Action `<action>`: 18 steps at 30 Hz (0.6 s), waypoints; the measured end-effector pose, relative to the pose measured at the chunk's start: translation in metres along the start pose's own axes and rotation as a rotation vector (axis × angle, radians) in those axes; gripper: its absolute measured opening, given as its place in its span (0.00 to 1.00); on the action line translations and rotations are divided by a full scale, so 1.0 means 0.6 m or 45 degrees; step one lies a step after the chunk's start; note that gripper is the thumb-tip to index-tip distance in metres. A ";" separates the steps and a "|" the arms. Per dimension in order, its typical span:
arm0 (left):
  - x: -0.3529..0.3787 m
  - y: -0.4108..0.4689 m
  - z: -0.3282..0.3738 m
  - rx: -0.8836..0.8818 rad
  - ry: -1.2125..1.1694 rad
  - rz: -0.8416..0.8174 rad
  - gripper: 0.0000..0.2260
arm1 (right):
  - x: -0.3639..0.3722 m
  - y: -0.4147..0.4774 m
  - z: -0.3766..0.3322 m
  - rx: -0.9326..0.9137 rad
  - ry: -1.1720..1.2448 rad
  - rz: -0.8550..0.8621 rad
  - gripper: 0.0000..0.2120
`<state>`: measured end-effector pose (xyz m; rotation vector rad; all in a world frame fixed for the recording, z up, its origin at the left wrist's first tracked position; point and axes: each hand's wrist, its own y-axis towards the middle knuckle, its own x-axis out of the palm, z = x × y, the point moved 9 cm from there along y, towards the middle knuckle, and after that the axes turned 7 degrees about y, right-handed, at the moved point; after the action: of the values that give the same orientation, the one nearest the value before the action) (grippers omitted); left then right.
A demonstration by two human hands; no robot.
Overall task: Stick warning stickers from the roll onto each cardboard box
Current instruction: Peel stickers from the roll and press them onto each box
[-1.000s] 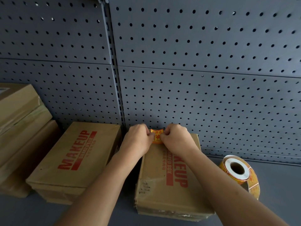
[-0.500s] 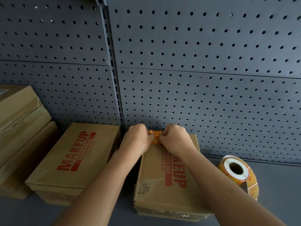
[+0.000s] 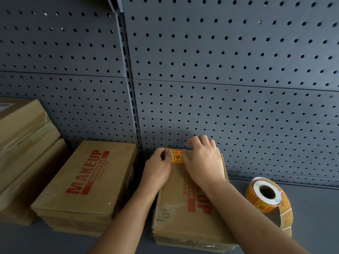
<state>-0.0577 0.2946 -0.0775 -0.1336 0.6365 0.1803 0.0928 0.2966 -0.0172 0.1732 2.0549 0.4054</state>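
A cardboard box (image 3: 172, 213) printed MAKEUP lies lengthwise in front of me on the grey shelf. An orange warning sticker (image 3: 177, 157) lies flat on the far end of its top. My left hand (image 3: 157, 168) is curled at the sticker's left edge, with its thumb on the sticker. My right hand (image 3: 201, 160) has its fingers spread over the box's far end, and its thumb presses the sticker's right side. The sticker roll (image 3: 266, 197) stands on the shelf right of the box, with a loose tail of stickers hanging at its right.
A second MAKEUP box (image 3: 82, 180) lies to the left, with another under it. Plain cardboard boxes (image 3: 22, 143) are stacked at the far left. A grey pegboard wall (image 3: 220, 88) rises right behind the boxes. Grey shelf surface (image 3: 315, 213) lies around the roll.
The sticker, held up between both hands before, now lies flat on the box top. My right hand has opened and spread over the box end.
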 end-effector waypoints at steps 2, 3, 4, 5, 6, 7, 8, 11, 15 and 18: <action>-0.004 0.002 -0.006 -0.003 0.016 0.030 0.17 | 0.020 0.002 0.009 0.061 -0.079 -0.115 0.18; -0.004 0.004 -0.009 -0.012 0.028 0.036 0.17 | 0.033 0.002 0.014 0.089 -0.119 -0.188 0.20; -0.004 0.005 -0.011 -0.020 0.041 0.039 0.18 | 0.043 0.001 0.018 0.104 -0.148 -0.242 0.23; -0.003 0.006 -0.012 -0.032 0.058 0.038 0.17 | 0.049 0.001 0.021 0.112 -0.162 -0.267 0.24; -0.002 0.006 -0.011 -0.036 0.081 0.038 0.16 | 0.051 0.002 0.022 0.116 -0.169 -0.276 0.25; -0.003 0.007 -0.011 -0.038 0.106 0.042 0.15 | 0.052 0.003 0.023 0.116 -0.175 -0.278 0.25; -0.003 0.007 -0.011 -0.041 0.124 0.046 0.14 | 0.052 0.004 0.023 0.117 -0.175 -0.279 0.24; -0.005 0.008 -0.013 -0.051 0.124 0.073 0.12 | 0.053 0.007 0.025 0.132 -0.132 -0.278 0.20; -0.005 0.005 -0.009 -0.033 0.119 0.060 0.14 | 0.050 0.008 0.029 0.140 -0.078 -0.237 0.17; -0.003 0.002 -0.010 -0.034 0.108 0.031 0.17 | 0.049 0.009 0.031 0.153 -0.066 -0.224 0.19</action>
<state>-0.0629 0.2943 -0.0809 -0.1604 0.7203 0.2073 0.0938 0.3140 -0.0478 0.0733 2.0248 0.1670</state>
